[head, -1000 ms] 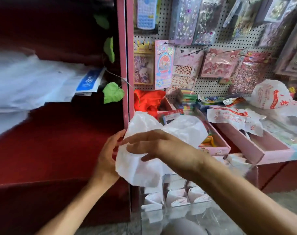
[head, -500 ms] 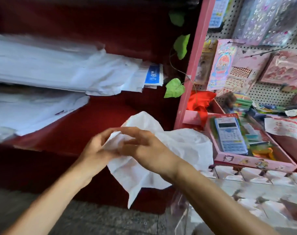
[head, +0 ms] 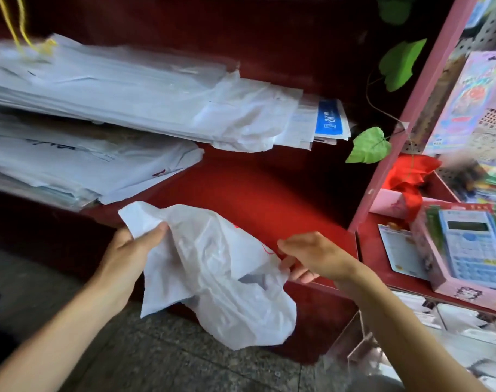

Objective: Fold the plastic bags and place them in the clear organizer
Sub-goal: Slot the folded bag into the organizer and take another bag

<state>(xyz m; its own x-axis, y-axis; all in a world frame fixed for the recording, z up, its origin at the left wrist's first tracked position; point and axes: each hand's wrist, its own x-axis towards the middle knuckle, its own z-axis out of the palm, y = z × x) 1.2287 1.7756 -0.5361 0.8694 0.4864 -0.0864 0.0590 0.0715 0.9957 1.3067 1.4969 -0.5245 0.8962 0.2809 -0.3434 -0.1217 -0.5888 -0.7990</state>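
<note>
We held 1 white plastic bag (head: pixel 213 273) stretched between our 2 hands in front of the red shelf (head: pixel 255 199), left hand (head: pixel 128 250) pinching its top corner, right hand (head: pixel 312 256) fingers curled around its right edge, calculator (head: pixel 473 244) in a pink tray (head: pixel 450 287) at right.

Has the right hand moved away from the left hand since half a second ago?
Yes. The right hand has drawn off rightward toward the pink post, stretching the plastic bag out from the left hand.
</note>
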